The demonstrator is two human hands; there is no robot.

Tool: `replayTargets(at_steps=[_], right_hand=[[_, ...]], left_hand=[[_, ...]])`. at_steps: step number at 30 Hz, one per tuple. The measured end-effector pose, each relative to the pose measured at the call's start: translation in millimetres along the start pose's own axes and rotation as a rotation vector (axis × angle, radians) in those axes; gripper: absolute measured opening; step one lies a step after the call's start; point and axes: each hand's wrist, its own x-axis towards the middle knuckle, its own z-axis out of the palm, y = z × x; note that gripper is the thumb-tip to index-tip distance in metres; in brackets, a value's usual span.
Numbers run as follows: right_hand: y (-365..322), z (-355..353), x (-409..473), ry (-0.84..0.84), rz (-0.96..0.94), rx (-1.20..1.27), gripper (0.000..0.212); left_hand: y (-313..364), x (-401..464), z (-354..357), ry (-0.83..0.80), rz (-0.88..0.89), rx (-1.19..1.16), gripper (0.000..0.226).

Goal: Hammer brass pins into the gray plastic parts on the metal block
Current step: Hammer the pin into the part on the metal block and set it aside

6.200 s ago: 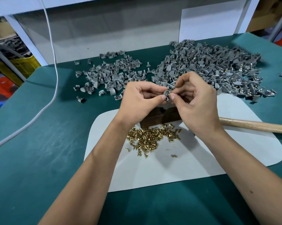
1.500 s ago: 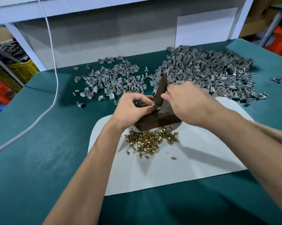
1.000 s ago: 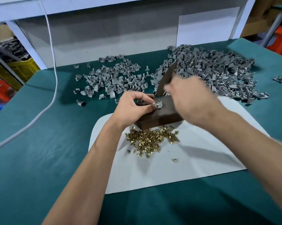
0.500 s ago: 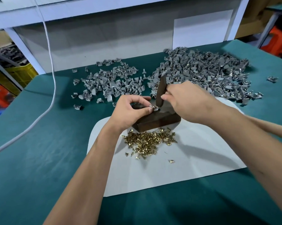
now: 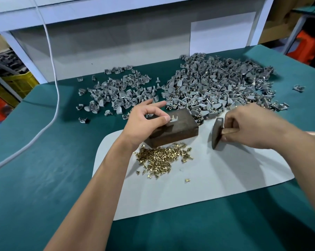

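Green tabletop (image 5: pixel 35 178) is supporting the metal block (image 5: pixel 178 127); left hand (image 5: pixel 144 122) is pinching 1 gray part (image 5: pixel 173 119), right hand (image 5: pixel 252 127) is gripping the hammer (image 5: pixel 216 133).

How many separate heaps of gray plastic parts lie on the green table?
2. A smaller, looser heap of gray plastic parts lies at the far left of the dark metal block; a larger, denser heap lies far right. Single strays lie around both.
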Motion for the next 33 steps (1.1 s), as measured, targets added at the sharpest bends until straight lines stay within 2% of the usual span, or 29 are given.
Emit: replayTargets(at_steps=[4, 10, 13, 15, 17, 20, 22, 24, 25, 27, 29, 30, 33], right_hand=[[-5.6, -3.6, 1.8, 0.081, -0.082, -0.024, 0.016], [-59.5, 9.4, 13.6, 0.257, -0.349, 0.235, 0.036], [-70.9, 16.1, 21.1, 0.307, -0.455, 0.258, 0.021], [-68.5, 18.5, 26.0, 0.322, -0.434, 0.295, 0.019], [-61.5, 20.7, 31.3, 0.375, -0.311, 0.306, 0.021], [-44.2, 22.0, 38.2, 0.505, -0.077, 0.314, 0.036], [-39.4, 22.8, 37.8, 0.53, -0.085, 0.359, 0.035], [-41.6, 20.2, 30.4, 0.441, -0.244, 0.473, 0.021], [-44.2, 18.3, 25.4, 0.338, -0.356, 0.519, 0.015], [-50.8, 14.6, 14.3, 0.018, -0.54, 0.582, 0.011], [-55.9, 14.4, 6.3, -0.316, -0.604, 0.6, 0.011], [-58.1, 16.1, 4.1, -0.419, -0.62, 0.577, 0.012], [-66.6, 25.1, 1.2, -0.52, -0.661, 0.486, 0.018]], left_hand=[[1.3, -1.4, 3.0, -0.011, 0.008, -0.005, 0.008], [5.4, -2.0, 3.6, -0.029, 0.057, -0.003, 0.01], [7.2, -1.6, 4.1, -0.055, 0.091, -0.027, 0.007], [6.9, -0.2, 4.5, -0.016, 0.075, -0.129, 0.016], [2.1, 2.8, 1.0, 0.139, 0.053, -0.172, 0.024], [-15.5, 10.2, -12.8, 0.372, 0.051, 0.072, 0.018], [-24.0, 11.6, -20.6, 0.386, 0.004, 0.185, 0.018], [-25.6, 9.8, -22.1, 0.33, -0.03, 0.222, 0.024], [-24.7, 8.5, -21.3, 0.295, -0.034, 0.244, 0.026], [-24.6, 6.8, -17.9, 0.235, -0.02, 0.321, 0.03], [-24.7, 5.1, -15.7, 0.209, -0.004, 0.388, 0.03], [-25.4, 4.7, -15.0, 0.212, 0.001, 0.397, 0.028], [-28.1, 3.6, -14.7, 0.249, 0.036, 0.432, 0.022]])
